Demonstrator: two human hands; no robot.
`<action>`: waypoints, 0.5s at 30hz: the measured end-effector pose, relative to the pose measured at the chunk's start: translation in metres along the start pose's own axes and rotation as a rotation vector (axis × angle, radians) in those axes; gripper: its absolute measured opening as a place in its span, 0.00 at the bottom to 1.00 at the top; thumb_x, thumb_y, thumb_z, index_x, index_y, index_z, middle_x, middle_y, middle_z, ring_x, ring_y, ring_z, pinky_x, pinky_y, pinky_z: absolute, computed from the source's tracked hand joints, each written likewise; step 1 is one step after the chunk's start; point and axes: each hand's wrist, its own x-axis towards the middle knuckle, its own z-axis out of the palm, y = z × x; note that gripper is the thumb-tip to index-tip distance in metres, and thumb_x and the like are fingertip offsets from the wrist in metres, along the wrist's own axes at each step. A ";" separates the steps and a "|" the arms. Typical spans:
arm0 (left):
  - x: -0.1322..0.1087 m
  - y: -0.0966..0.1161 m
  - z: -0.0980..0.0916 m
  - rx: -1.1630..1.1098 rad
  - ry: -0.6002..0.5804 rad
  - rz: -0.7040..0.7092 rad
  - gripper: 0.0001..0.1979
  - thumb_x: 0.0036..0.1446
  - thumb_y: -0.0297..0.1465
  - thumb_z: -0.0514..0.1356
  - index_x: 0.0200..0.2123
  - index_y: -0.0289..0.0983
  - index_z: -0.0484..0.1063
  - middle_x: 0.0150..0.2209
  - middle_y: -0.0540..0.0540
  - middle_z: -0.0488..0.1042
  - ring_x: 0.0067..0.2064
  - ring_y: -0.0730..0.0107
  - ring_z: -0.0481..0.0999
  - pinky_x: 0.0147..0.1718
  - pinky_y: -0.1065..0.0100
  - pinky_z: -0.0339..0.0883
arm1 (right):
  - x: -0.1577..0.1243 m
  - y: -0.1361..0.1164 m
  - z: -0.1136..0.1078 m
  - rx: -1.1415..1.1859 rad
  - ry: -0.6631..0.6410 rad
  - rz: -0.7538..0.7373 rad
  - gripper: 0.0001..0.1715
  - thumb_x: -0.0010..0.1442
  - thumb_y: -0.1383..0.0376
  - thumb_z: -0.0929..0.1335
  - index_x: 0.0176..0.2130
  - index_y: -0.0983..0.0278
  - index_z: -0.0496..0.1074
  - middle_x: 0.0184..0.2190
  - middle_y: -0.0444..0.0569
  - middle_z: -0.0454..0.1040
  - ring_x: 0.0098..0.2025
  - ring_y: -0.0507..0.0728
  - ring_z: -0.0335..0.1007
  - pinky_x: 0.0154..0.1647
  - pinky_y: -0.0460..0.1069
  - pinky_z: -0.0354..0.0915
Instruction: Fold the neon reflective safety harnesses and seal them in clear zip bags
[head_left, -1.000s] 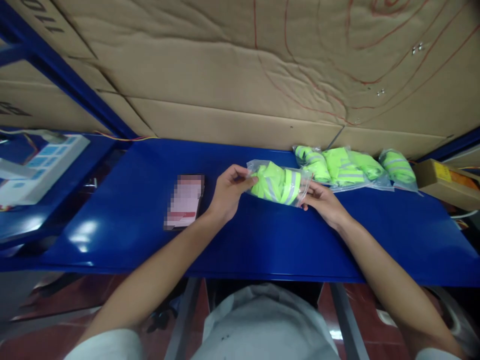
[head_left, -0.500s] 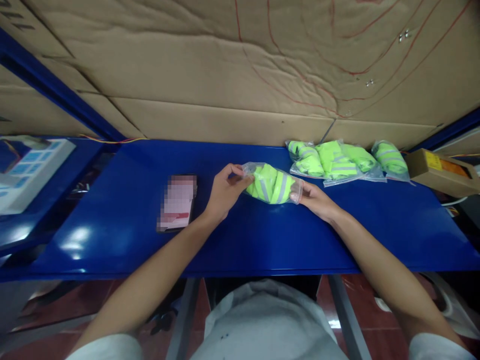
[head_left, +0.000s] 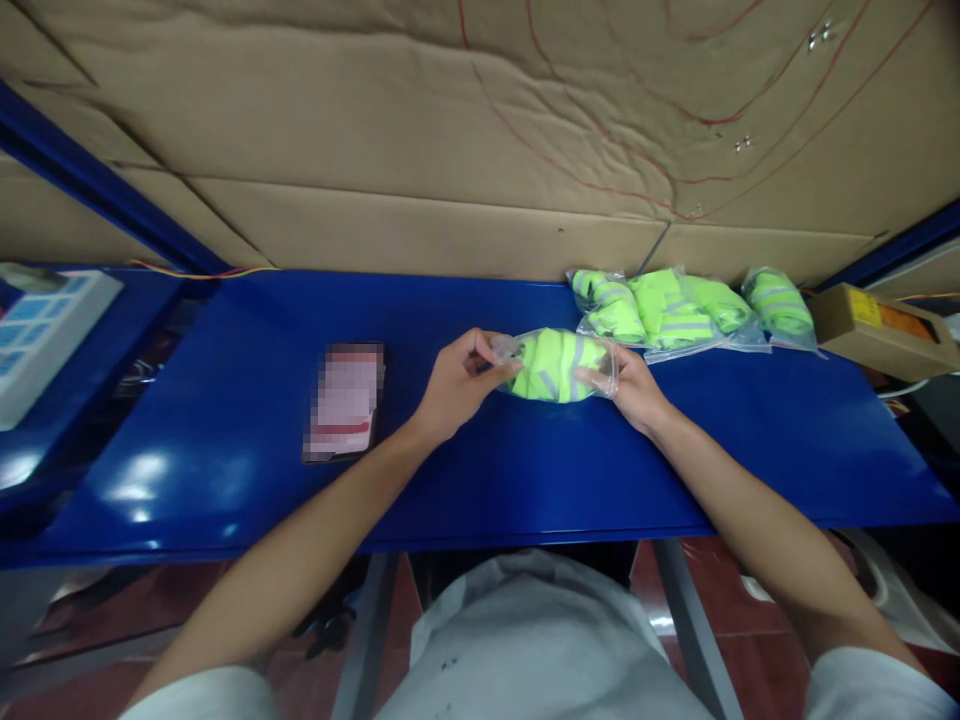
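A clear plastic bag with a folded neon-yellow reflective vest (head_left: 556, 365) in it is held level above the blue table (head_left: 495, 490). My left hand (head_left: 459, 385) pinches the bag's left end between thumb and fingers. At the other end, my right hand (head_left: 637, 390) grips the bag's edge. The right thumb shows through the clear plastic against the yellow fabric; whether it is inside the bag I cannot tell. Grey reflective strips run across the fabric. The fingers behind the bag are partly hidden.
Several similar bagged yellow vests (head_left: 671, 310) lie along the table's back right. Beside them stands a cardboard box (head_left: 874, 335) with a yellow label. A phone (head_left: 345, 400) with a blurred screen lies left of my hands. A cardboard wall (head_left: 420, 130) rises behind the table.
The bagged vest has shifted slightly right and lies more level. My right thumb has moved further in over the fabric, and my left hand has followed a little to the right.
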 end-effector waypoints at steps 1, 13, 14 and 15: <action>0.002 0.003 -0.001 -0.035 0.024 0.003 0.22 0.47 0.37 0.76 0.27 0.37 0.64 0.39 0.47 0.78 0.43 0.66 0.79 0.42 0.64 0.74 | 0.002 -0.001 -0.002 0.031 0.024 -0.017 0.34 0.44 0.50 0.82 0.46 0.60 0.77 0.42 0.48 0.80 0.47 0.61 0.76 0.49 0.56 0.73; 0.057 0.018 -0.112 -0.014 0.619 0.215 0.27 0.45 0.30 0.76 0.36 0.41 0.59 0.38 0.59 0.72 0.41 0.75 0.75 0.42 0.67 0.73 | 0.013 -0.014 -0.023 0.090 0.269 -0.161 0.32 0.50 0.50 0.79 0.51 0.58 0.74 0.49 0.50 0.79 0.54 0.60 0.74 0.61 0.57 0.69; 0.058 0.015 -0.119 0.063 0.618 0.221 0.29 0.44 0.29 0.77 0.39 0.41 0.59 0.41 0.59 0.71 0.42 0.75 0.74 0.45 0.66 0.72 | 0.012 -0.013 -0.022 0.073 0.268 -0.167 0.32 0.51 0.51 0.79 0.51 0.58 0.74 0.48 0.50 0.79 0.52 0.60 0.75 0.59 0.57 0.70; 0.058 0.014 -0.122 0.138 0.568 0.223 0.32 0.43 0.28 0.78 0.43 0.42 0.59 0.45 0.57 0.71 0.46 0.73 0.74 0.50 0.64 0.71 | 0.010 -0.012 -0.020 0.033 0.276 -0.180 0.31 0.52 0.52 0.78 0.52 0.58 0.74 0.47 0.50 0.79 0.50 0.60 0.76 0.57 0.57 0.71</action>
